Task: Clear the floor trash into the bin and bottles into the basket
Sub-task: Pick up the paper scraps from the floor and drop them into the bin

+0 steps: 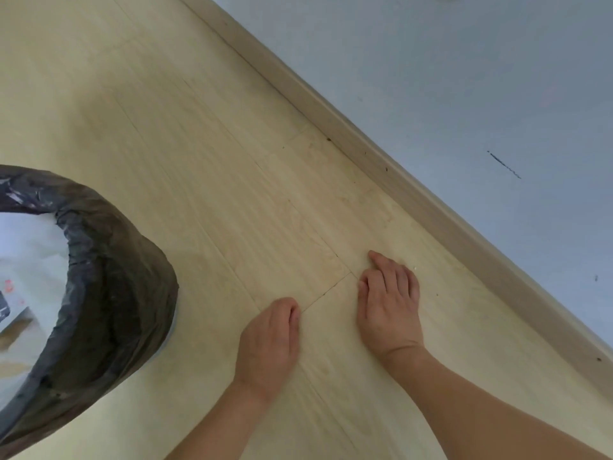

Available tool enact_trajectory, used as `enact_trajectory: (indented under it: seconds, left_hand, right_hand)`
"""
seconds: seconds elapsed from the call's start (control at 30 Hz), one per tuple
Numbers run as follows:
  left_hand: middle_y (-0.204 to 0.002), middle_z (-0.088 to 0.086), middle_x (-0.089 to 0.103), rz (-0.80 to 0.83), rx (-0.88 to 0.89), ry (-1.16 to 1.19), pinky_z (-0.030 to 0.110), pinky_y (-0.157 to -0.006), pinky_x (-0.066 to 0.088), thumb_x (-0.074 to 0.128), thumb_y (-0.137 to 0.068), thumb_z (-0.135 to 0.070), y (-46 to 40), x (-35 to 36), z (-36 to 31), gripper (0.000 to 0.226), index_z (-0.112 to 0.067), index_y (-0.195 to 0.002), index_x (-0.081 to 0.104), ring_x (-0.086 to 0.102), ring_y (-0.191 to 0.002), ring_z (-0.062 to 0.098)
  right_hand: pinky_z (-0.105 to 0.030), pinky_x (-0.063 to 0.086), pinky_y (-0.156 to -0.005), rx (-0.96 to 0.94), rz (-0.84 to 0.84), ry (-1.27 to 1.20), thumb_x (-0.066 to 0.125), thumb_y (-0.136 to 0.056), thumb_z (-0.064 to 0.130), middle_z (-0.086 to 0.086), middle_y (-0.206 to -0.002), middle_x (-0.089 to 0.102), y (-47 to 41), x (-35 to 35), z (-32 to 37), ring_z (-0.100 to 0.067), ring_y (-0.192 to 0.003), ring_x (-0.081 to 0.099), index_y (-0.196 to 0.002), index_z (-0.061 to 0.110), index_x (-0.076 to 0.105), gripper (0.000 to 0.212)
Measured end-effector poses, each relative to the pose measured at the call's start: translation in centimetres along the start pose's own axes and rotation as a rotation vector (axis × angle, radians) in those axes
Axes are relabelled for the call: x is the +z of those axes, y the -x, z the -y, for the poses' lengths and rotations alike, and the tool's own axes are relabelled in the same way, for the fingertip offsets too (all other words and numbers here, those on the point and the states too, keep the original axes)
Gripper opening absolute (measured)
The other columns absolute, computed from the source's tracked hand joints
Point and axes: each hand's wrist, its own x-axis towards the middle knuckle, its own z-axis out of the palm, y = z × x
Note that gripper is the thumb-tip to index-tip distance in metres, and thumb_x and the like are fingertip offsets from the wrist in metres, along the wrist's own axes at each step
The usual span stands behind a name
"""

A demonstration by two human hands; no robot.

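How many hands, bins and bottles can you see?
Hands: 2, left hand and right hand
Bins: 1, bin
Bottles: 0
Total: 3

Pale wood-grain laminate floor (205, 134) fills most of the view, its planks running diagonally with thin dark seams between them. A beige skirting board (381, 154) crosses from the upper middle down to the right edge, where floor meets wall. Above it the wall (464, 78) is a flat, light grey-blue, marked by a short dark scuff (504, 165). Small dark specks dot the skirting. The light is soft and even.
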Motion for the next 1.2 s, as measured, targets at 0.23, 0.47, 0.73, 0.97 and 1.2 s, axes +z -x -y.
enact_trajectory:
  seconds: [0.23, 0.47, 0.73, 0.97, 1.2]
  left_hand:
    - [-0.068, -0.005, 0.057, -0.057, 0.013, -0.179, 0.025, -0.045, 0.038, 0.040, -0.096, -0.028, 1.6, 0.6, 0.6, 0.022, -0.019, -0.087, 0.058, 0.053, -0.050, 0.015]
    - [-0.068, -0.004, 0.056, -0.073, 0.013, -0.158, 0.025, -0.043, 0.035, 0.037, -0.097, -0.030, 1.5, 0.6, 0.7, 0.026, -0.018, -0.084, 0.057, 0.053, -0.049, 0.018]
    - [-0.069, -0.003, 0.057, -0.107, 0.021, -0.155, 0.028, -0.045, 0.038, 0.037, -0.097, -0.030, 2.0, 1.0, 1.0, 0.026, -0.018, -0.084, 0.057, 0.055, -0.052, 0.020]
    - [-0.069, -0.004, 0.056, -0.111, 0.018, -0.158, 0.028, -0.044, 0.037, 0.038, -0.097, -0.029, 2.0, 1.0, 1.2, 0.025, -0.018, -0.083, 0.056, 0.054, -0.051, 0.019]
    - [-0.068, -0.005, 0.054, -0.107, 0.024, -0.165, 0.026, -0.046, 0.031, 0.039, -0.096, -0.027, 1.8, 1.1, 1.0, 0.023, -0.018, -0.082, 0.054, 0.051, -0.050, 0.018]
  right_hand:
    - [-0.037, 0.018, -0.110, 0.024, -0.072, -0.034, 0.038, -0.097, 0.024, -0.004, -0.122, 0.054, 0.4, 0.6, 0.3, -0.022, -0.114, 0.040, -0.097, 0.013, 0.057, 0.023]
    - [-0.040, 0.025, -0.094, 0.556, -0.249, -0.125, 0.043, -0.098, 0.026, -0.009, -0.110, 0.055, 1.0, -0.8, -0.8, -0.031, -0.102, 0.044, -0.104, 0.016, 0.060, 0.020]
    - [-0.041, 0.028, -0.095, 0.601, -0.244, -0.089, 0.042, -0.096, 0.029, -0.002, -0.108, 0.061, 0.0, -1.5, -3.3, -0.026, -0.103, 0.053, -0.102, 0.021, 0.062, 0.022]
    - [-0.038, 0.027, -0.092, 0.542, -0.218, -0.093, 0.044, -0.098, 0.030, 0.002, -0.106, 0.060, -0.3, -1.4, -3.1, -0.023, -0.099, 0.050, -0.100, 0.023, 0.063, 0.020]
    - [-0.038, 0.029, -0.089, 0.473, -0.226, -0.060, 0.043, -0.098, 0.026, 0.000, -0.099, 0.061, -1.0, -1.2, -3.2, -0.025, -0.094, 0.051, -0.099, 0.019, 0.063, 0.022]
